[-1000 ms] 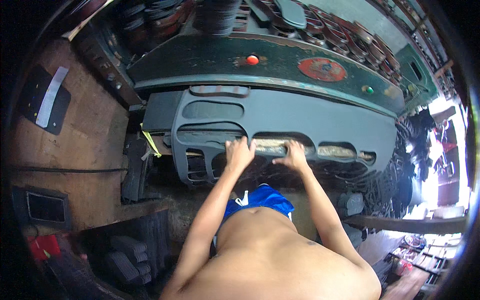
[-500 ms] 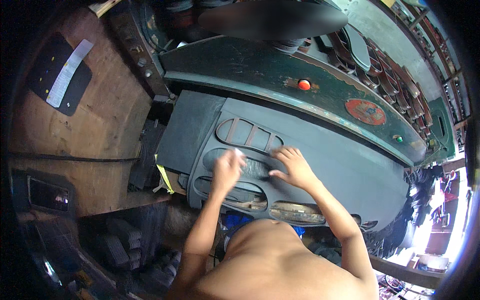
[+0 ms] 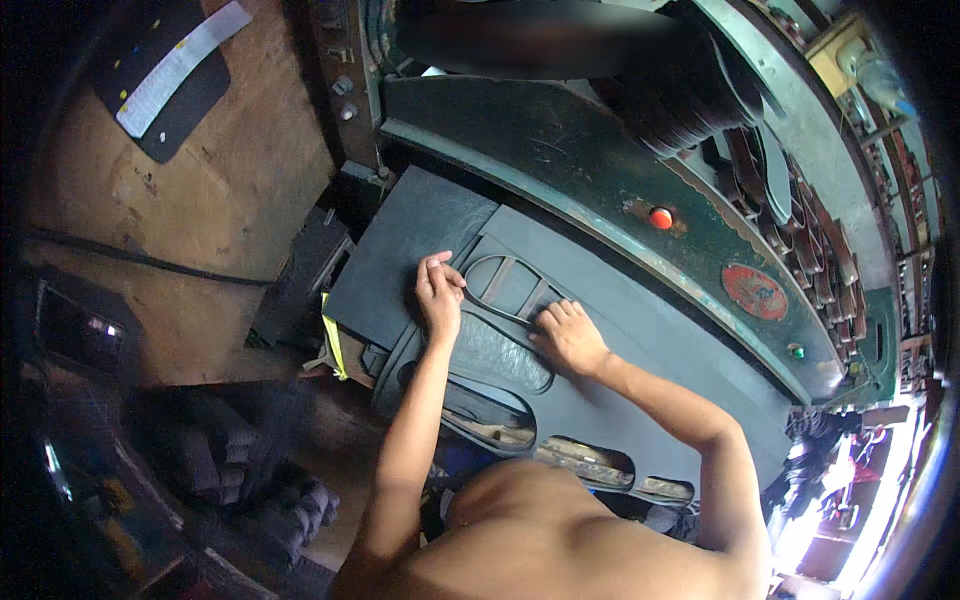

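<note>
A sole-shaped cutting die [image 3: 499,281], a thin dark rim with crossbars, lies on a grey sheet [image 3: 660,370]. My right hand [image 3: 572,338] is closed over the rim at the die's right end. Beside its left end is my left hand [image 3: 438,292], fingers curled in and thumb toward the rim; whether anything is in them is hidden. Just nearer to me, a sole-shaped outline [image 3: 495,352] shows a streaked, shinier grey surface. More sole-shaped openings [image 3: 585,460] line the sheet's near edge, with a worn brownish surface beneath.
A green machine beam [image 3: 570,155] with a red button [image 3: 661,218] and a green button [image 3: 797,351] spans the far side. Several dark strap-like pieces [image 3: 815,245] stand at the right back. A wooden panel [image 3: 230,170] is on the left, above stacked dark pieces [image 3: 285,510].
My left hand has moved up and left, off the streaked sole outline to the die's left end. My right hand has moved slightly left onto the die's rim. The whole view has tilted.
</note>
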The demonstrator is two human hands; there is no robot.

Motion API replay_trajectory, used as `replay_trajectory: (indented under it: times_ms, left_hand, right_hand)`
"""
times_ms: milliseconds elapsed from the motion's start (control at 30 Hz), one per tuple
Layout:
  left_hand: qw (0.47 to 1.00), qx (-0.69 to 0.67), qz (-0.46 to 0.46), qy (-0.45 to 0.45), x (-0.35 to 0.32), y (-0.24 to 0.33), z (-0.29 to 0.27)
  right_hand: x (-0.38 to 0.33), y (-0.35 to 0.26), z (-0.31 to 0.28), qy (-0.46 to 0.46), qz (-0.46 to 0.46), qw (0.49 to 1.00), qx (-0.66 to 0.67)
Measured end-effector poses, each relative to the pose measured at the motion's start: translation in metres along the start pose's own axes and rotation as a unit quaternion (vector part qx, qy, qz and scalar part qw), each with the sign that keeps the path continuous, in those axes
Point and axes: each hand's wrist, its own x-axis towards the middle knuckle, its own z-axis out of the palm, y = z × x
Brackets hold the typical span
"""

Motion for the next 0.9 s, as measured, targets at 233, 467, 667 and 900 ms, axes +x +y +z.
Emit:
replay_trajectory:
  times_ms: [233,467,667,900]
  left_hand:
    - [1.000,0.023,-0.003,-0.015,-0.001,0.006,-0.003]
    - [1.000,0.000,-0.024,-0.018,-0.001,0.009,-0.007]
    - [0.999,-0.017,-0.029,-0.020,-0.004,0.011,-0.007]
    - [0.999,-0.009,-0.036,-0.034,-0.004,0.007,-0.008]
  right_hand:
    - [0.019,-0.005,-0.023,-0.097,0.065,0.993,0.036]
    - [0.025,0.002,-0.046,-0.129,0.033,0.988,0.081]
    - [0.028,0.011,-0.060,-0.098,0.048,0.983,0.144]
    - [0.000,0.061,-0.172,-0.171,0.278,0.648,0.688]
